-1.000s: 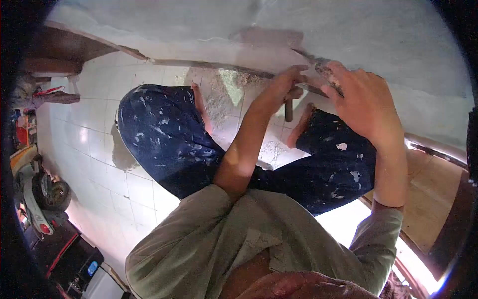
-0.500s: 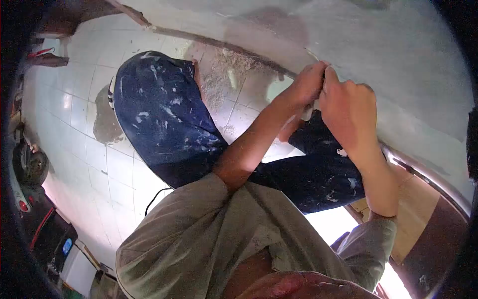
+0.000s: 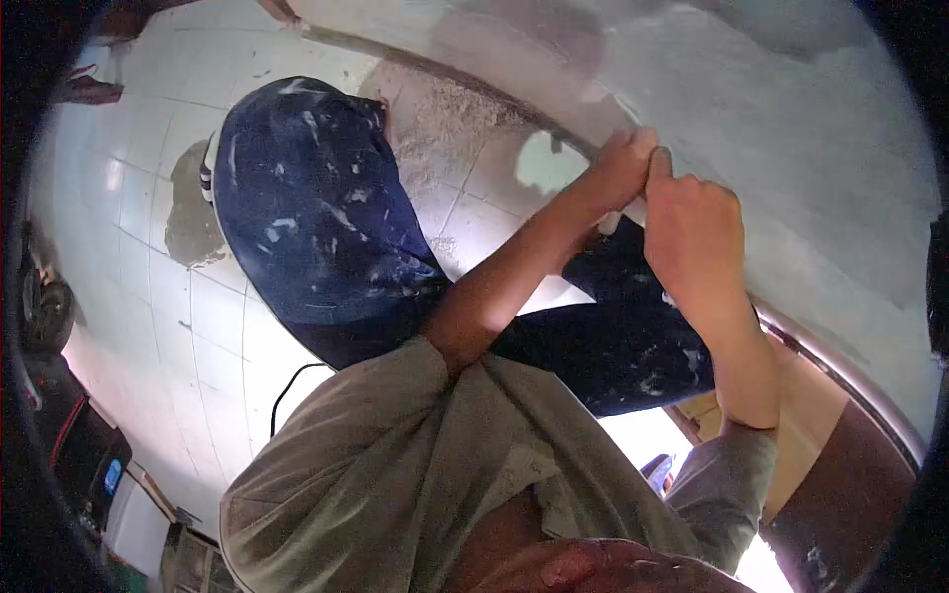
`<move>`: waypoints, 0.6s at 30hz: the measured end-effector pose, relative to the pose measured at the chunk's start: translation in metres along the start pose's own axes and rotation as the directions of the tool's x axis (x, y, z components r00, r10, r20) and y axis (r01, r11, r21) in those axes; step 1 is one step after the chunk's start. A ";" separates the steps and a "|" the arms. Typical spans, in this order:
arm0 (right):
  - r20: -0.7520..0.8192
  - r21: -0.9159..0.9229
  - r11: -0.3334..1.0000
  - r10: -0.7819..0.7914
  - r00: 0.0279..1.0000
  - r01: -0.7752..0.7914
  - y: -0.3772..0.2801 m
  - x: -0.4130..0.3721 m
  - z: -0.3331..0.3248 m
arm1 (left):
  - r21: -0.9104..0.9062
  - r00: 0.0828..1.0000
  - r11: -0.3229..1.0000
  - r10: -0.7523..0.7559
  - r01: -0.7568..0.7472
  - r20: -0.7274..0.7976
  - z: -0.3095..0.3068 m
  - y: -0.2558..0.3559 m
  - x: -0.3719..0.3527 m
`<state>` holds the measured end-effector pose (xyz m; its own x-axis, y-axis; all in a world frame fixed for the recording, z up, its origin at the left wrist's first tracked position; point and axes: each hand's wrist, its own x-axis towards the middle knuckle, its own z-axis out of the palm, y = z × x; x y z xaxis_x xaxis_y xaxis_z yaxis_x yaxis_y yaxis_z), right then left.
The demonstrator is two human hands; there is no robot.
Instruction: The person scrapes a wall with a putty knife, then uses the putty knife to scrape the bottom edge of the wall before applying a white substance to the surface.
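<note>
My left hand (image 3: pixel 625 170) is closed close to the grey, smooth wall (image 3: pixel 791 178), its fingers bunched together. Beside it, my right hand (image 3: pixel 695 232) is curled into a fist, with the thumb pointing up against the left hand. Whatever the two hands grip is mostly hidden by the fingers. A small pale piece (image 3: pixel 609 223) shows just below the left hand; its kind cannot be made out. Beneath the arms are my bent legs in dark blue trousers (image 3: pixel 306 198) marked with white smears.
Crumbly grey debris (image 3: pixel 435 124) lies along the foot of the wall on white floor tiles (image 3: pixel 213 326). A damp grey patch (image 3: pixel 193 208) spreads left of my knee. A black cable (image 3: pixel 282 390) curves near my elbow. Dark objects (image 3: pixel 74 435) stand at the far left.
The view has shifted slightly, so the floor and knee appear further left. Both hands stay together by the wall, the left one turned a little.
</note>
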<state>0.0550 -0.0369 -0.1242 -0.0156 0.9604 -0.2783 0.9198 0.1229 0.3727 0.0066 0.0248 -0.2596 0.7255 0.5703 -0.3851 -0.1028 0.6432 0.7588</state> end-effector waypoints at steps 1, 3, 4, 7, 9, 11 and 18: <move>0.016 -0.029 0.999 0.023 1.000 -0.023 -0.003 0.000 -0.002 | 0.106 0.983 0.984 0.155 -0.145 -0.094 0.007 -0.011 0.005; -0.012 -0.049 0.996 0.080 0.997 -0.080 -0.019 -0.013 -0.010 | 0.291 0.939 0.901 0.343 -0.322 -0.020 0.003 -0.031 0.006; -0.054 -0.067 0.991 0.110 0.992 -0.114 -0.022 -0.014 -0.013 | 0.455 0.855 0.748 0.516 -0.484 0.061 -0.002 -0.034 0.012; -0.022 0.009 1.000 0.022 1.000 -0.022 0.000 0.007 0.015 | 0.163 0.964 0.957 0.256 -0.242 -0.076 0.000 -0.026 0.002; -0.040 0.000 0.998 -0.069 0.997 0.069 0.003 0.014 0.054 | -0.306 1.000 0.952 0.004 0.005 0.029 -0.003 -0.067 0.051; -0.039 -0.117 0.992 0.044 0.998 -0.048 -0.019 0.001 0.027 | 0.170 0.960 0.945 0.276 -0.278 0.038 -0.005 -0.051 0.034; 0.137 -0.009 1.000 0.011 0.991 -0.010 -0.010 0.001 0.039 | 0.320 0.755 0.686 0.616 -0.654 0.223 -0.007 -0.082 0.035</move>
<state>0.0607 -0.0469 -0.1628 0.0487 0.9184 -0.3925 0.9163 0.1153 0.3835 0.0359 -0.0048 -0.3387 0.6363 0.7134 0.2935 -0.3267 -0.0955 0.9403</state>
